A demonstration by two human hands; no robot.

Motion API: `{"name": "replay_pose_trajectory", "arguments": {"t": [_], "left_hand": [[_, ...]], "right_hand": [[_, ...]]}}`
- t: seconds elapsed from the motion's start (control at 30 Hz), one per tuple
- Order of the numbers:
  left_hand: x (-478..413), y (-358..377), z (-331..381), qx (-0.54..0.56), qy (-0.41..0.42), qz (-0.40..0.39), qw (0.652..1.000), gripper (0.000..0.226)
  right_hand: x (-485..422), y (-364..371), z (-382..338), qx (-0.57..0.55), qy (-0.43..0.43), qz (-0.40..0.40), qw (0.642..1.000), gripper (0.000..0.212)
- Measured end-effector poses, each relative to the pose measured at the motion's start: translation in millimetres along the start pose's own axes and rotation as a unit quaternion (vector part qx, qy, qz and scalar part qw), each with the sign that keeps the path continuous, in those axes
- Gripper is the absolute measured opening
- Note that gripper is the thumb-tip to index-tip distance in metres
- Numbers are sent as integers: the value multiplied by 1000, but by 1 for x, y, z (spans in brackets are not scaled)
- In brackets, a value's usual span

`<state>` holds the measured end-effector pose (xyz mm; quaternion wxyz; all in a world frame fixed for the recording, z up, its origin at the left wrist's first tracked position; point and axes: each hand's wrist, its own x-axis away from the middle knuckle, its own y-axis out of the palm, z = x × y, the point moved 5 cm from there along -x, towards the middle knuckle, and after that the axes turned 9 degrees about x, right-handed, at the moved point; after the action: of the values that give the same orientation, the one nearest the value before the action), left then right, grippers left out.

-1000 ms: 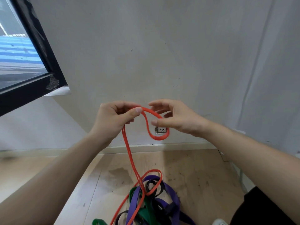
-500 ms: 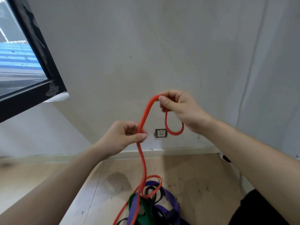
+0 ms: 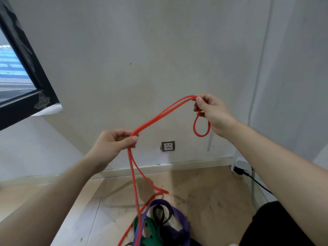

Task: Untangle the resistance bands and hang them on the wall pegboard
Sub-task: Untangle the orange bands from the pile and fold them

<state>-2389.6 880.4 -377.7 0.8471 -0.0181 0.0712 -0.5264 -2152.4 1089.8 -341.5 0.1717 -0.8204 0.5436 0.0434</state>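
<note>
A thin red resistance band runs doubled between my two hands. My right hand, raised at the right, pinches its end, and a small red loop hangs below the fingers. My left hand, lower and at the centre, grips the band's two strands between thumb and fingers. From there the red strands drop to a tangled pile on the floor: a purple band, a green band and a black band. No pegboard is in view.
A plain grey wall faces me, with a socket low on it. A dark-framed window is at the left. A white adapter with a black cable sits in the right corner on the wooden floor.
My right hand has risen and moved right with the band's end. My left hand has slid down the band, so a longer doubled stretch spans between them.
</note>
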Motion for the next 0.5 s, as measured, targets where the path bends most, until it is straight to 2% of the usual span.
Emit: {"name": "replay_pose_trajectory", "arguments": {"t": [0.1, 0.17, 0.27, 0.37, 0.5], "left_hand": [[1, -8, 13, 143, 13, 35, 989, 25], [3, -9, 25, 193, 32, 37, 980, 36], [7, -8, 45, 231, 73, 61, 968, 24], [11, -5, 60, 236, 103, 79, 963, 22], [18, 2, 62, 149, 120, 73, 979, 26]], "right_hand": [[4, 4, 15, 90, 11, -112, 990, 13], [7, 8, 22, 124, 9, -169, 978, 15], [11, 19, 21, 148, -8, -239, 960, 19], [23, 41, 21, 193, -13, -334, 922, 16], [47, 73, 26, 191, 5, -431, 882, 14]]}}
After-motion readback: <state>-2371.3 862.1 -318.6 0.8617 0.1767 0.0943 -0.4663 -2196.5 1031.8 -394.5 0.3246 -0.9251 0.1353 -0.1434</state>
